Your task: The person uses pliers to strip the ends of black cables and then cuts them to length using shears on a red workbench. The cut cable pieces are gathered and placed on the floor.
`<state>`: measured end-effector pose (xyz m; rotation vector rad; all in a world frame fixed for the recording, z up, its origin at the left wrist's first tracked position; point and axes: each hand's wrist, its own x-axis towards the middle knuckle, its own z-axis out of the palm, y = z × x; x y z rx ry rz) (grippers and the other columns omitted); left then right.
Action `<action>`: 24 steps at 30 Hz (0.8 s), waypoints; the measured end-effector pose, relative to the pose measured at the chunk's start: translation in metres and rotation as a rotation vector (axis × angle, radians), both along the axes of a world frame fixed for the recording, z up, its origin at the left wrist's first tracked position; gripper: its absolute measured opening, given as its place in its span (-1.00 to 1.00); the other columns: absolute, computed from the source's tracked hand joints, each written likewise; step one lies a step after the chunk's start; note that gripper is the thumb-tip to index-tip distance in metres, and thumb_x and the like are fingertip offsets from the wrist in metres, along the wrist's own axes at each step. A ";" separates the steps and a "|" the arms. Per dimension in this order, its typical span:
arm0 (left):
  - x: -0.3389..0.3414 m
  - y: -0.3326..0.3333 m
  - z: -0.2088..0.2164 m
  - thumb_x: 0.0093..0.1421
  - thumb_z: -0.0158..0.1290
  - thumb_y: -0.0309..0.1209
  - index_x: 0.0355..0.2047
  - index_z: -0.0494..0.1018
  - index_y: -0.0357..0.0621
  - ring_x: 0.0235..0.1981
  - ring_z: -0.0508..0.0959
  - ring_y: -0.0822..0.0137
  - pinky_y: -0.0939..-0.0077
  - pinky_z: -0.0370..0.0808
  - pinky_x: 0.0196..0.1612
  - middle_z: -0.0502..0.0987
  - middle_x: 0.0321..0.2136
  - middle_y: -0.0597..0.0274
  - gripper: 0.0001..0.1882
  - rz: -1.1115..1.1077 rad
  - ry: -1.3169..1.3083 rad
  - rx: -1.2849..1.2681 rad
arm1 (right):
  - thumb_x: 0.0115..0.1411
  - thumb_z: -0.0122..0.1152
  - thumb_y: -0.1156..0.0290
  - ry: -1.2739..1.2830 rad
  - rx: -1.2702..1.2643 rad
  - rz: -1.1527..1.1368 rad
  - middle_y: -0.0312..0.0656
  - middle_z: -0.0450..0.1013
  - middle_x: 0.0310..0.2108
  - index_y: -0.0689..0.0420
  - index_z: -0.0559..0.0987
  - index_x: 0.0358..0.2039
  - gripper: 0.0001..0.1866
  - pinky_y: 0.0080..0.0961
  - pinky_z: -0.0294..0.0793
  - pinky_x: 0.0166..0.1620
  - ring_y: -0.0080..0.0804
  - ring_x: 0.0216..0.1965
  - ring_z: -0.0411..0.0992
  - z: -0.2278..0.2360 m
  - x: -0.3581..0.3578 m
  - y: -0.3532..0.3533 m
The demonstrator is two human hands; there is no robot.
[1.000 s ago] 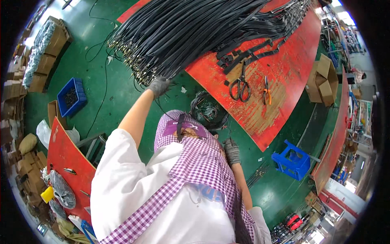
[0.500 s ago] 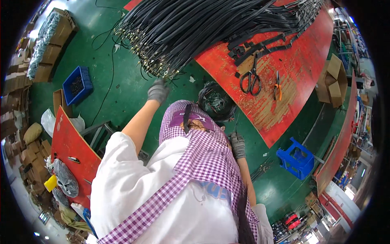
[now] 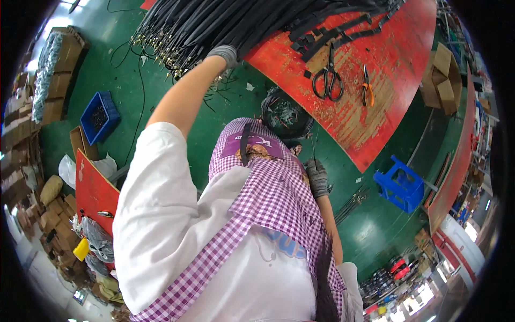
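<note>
Fingers apart or clamped, can't tell for either: L hand nearer, at near side of black straps, long axis slanting off bench's L edge; R hand by its near corner.

A workshop, shown by its red worktable (badly scuffed), massed black strips and stacked cartons

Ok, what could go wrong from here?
Two possible risks:
1. The black cords overhang the red table, so their tangled loose ends might catch on the gloved left hand, and a tug could drag some off.
2. The scissors lie loose right by the black strips; if those get pulled, the scissors might be knocked.
</note>
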<state>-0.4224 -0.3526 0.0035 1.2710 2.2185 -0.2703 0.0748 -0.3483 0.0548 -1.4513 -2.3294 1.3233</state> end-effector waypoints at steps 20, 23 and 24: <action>0.003 -0.026 0.017 -0.14 -0.02 -0.11 -0.60 0.45 -0.23 -0.55 0.44 0.12 0.31 0.37 -0.42 0.42 -0.66 -0.01 -0.63 -0.254 0.031 -0.151 | 0.05 -0.05 0.25 0.109 -0.308 -0.164 -0.22 0.37 -0.52 0.22 0.40 -0.41 -0.73 -0.60 0.27 -0.38 -0.51 -0.50 0.27 0.002 0.001 -0.001; -0.004 -0.021 0.016 -0.14 0.00 -0.12 -0.60 0.44 -0.25 -0.58 0.45 0.14 0.33 0.39 -0.45 0.41 -0.70 0.01 -0.63 -0.371 0.037 -0.141 | 0.05 -0.06 0.26 0.164 -0.201 -0.150 -0.22 0.37 -0.51 0.22 0.40 -0.41 -0.74 -0.60 0.27 -0.37 -0.52 -0.49 0.27 -0.012 0.018 -0.005; 0.001 -0.021 0.025 -0.13 -0.01 -0.13 -0.62 0.45 -0.24 -0.58 0.46 0.16 0.34 0.39 -0.45 0.42 -0.69 0.03 -0.64 -0.309 -0.034 -0.208 | 0.05 -0.07 0.26 0.179 -0.191 -0.174 -0.22 0.37 -0.51 0.22 0.40 -0.42 -0.74 -0.60 0.27 -0.36 -0.52 -0.49 0.27 -0.013 0.019 -0.008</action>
